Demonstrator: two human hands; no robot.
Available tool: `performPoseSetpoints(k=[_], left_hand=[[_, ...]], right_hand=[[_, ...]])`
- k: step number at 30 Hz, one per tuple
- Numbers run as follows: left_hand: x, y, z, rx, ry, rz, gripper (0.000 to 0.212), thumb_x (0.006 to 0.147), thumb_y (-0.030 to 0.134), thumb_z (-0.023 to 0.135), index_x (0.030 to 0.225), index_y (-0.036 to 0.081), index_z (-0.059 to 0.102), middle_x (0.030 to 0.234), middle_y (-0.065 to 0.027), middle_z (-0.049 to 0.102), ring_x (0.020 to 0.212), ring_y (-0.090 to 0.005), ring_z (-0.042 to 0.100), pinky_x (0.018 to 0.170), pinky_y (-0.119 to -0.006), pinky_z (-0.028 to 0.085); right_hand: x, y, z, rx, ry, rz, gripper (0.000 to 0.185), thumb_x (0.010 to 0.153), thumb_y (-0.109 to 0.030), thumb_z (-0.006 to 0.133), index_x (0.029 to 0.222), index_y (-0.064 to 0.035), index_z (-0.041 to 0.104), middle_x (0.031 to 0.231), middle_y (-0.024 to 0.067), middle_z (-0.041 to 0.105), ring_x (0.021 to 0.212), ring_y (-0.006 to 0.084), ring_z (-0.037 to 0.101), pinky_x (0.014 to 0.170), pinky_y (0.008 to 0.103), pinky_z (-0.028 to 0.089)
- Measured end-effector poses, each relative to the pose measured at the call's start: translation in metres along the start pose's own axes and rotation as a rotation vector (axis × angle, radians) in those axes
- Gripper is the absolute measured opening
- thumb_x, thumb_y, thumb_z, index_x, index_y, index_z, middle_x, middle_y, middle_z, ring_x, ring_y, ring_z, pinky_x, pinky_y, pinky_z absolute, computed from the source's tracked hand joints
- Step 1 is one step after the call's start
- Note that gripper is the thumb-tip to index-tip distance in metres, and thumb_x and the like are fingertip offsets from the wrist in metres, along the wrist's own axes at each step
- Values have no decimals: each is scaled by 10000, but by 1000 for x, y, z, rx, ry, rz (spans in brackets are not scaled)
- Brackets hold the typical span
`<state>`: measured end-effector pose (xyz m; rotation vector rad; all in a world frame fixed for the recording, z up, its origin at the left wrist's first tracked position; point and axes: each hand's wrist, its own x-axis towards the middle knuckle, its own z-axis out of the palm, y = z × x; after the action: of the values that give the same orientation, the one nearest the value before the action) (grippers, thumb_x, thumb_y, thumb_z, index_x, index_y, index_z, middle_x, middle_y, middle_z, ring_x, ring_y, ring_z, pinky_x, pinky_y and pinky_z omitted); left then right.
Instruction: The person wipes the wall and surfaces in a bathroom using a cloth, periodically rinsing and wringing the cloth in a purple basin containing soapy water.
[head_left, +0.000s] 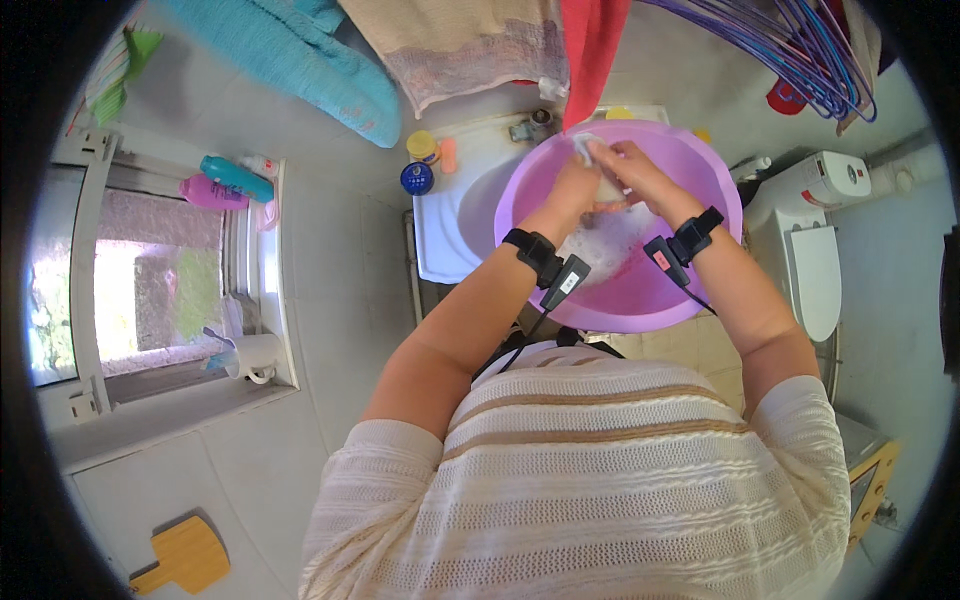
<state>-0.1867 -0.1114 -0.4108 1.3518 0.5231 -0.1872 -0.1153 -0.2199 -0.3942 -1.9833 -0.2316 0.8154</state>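
Note:
A wide pink-purple plastic basin (517, 202) sits before me, partly over the washbasin, with white suds (611, 240) inside. Over its far half, my left hand (576, 187) and my right hand (636, 171) are close together. Between them they grip a pale, wet-looking item (610, 189), probably cloth; fingers hide much of it. A white end (583, 145) of what seems the same item sticks up past the fingertips. Something reddish shows dimly beneath the suds on the right.
The white washbasin (439, 251) has a tap (525, 131), a blue round tub (417, 178) and a yellow-lidded jar (422, 146). Towels, including a red one (592, 60), hang low at the far wall. A toilet (816, 277) stands right; a mug (255, 357) rests on the left windowsill.

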Motion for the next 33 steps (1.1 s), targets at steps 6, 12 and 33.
performPoseSetpoints(k=[6, 12, 33], left_hand=[[-2, -16, -22, 199, -298, -220, 393, 860, 224, 517, 1216, 77, 438, 1163, -41, 502, 1091, -189, 485, 849, -388, 442], [-9, -27, -54, -31, -112, -126, 350, 854, 232, 530, 1164, 75, 489, 1120, -41, 527, 1060, -198, 511, 844, -373, 430], [-30, -23, -62, -206, -41, -58, 304, 847, 245, 560, 1096, 77, 517, 1066, -53, 535, 984, -181, 532, 823, -336, 436]], right_hand=[[29, 20, -3, -208, -234, 109, 421, 832, -360, 539, 906, 53, 568, 700, 97, 561, 617, 189, 582, 458, 333, 491], [63, 69, 6, -1044, -102, -2, 323, 748, -184, 570, 1024, -17, 592, 948, 217, 613, 876, 376, 607, 789, 429, 480], [64, 92, 41, -1214, -163, -137, 335, 677, -101, 596, 977, 47, 583, 895, 204, 631, 828, 300, 628, 689, 371, 513]])
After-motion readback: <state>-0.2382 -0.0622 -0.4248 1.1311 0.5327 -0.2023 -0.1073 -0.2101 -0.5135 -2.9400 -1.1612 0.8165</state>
